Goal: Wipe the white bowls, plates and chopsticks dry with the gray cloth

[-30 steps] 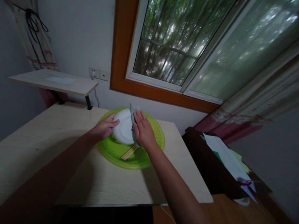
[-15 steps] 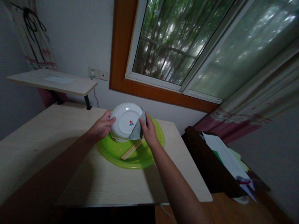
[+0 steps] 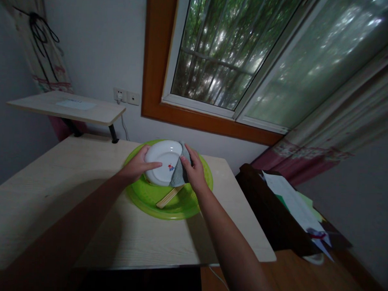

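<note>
Between my hands a white plate [image 3: 161,163] is held up with its underside, marked by a small red and blue print, facing me. My left hand [image 3: 137,164] grips its left edge, thumb lying across the underside. A grey cloth [image 3: 180,173] wraps the right edge, and my right hand [image 3: 193,169] clasps plate and cloth together there. Below lies a round green tray [image 3: 152,209]. Wooden chopsticks [image 3: 169,197] rest on it, their far ends hidden under the cloth and plate.
The tray stands on a pale wooden table [image 3: 93,167]. A raised shelf [image 3: 99,111] with a paper on it is at the back left. Behind are a wall socket [image 3: 120,95] and a window. Papers [image 3: 294,205] lie on a dark piece of furniture to the right.
The plate and cloth have moved slightly down and to the right. My left thumb has slid further over the plate's underside.
</note>
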Motion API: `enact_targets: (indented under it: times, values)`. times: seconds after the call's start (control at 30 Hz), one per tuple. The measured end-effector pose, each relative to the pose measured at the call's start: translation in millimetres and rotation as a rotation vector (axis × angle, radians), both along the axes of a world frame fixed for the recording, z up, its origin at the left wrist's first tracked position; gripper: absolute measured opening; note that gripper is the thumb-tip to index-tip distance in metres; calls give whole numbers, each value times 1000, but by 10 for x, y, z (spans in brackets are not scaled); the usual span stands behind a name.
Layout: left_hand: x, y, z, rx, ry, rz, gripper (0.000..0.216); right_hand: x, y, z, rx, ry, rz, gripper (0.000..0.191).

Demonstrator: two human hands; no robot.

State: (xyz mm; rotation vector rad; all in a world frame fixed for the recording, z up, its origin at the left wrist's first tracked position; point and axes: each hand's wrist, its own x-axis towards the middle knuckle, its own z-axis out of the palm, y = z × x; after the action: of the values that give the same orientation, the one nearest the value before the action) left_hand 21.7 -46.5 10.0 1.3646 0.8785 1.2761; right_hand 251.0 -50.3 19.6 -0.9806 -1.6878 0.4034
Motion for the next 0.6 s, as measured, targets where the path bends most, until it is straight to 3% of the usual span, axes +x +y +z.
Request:
enact_targets:
  times: [0.43, 0.6]
  values:
    - [-27, -30, 13, 56, 251, 55, 51, -8, -95, 76, 153, -241, 18, 42]
    - [-11, -6, -49, 75, 264, 58, 50, -118, -172, 122, 266, -475, -14, 47]
